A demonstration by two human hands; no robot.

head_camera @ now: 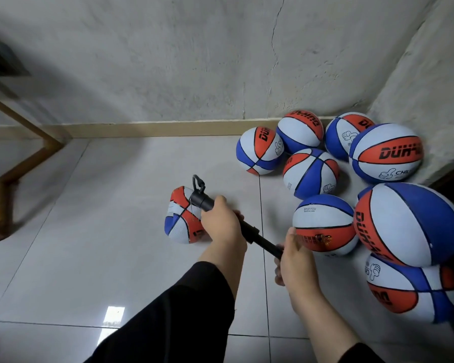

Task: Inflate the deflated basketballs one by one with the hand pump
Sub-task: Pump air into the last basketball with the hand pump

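Pumping looks underway: left hand (222, 224) is wrapped around the hand pump (236, 221) barrel, right hand (295, 260) grips its handle, rod pulled out. Deflated basketball (185, 218) sits crumpled just left of the pump, touching its tip. Best bet is probably full, straight strokes and a steady barrel so the needle doesn't bend. Round balls (325, 226) are piled right of the pump. No containers around.
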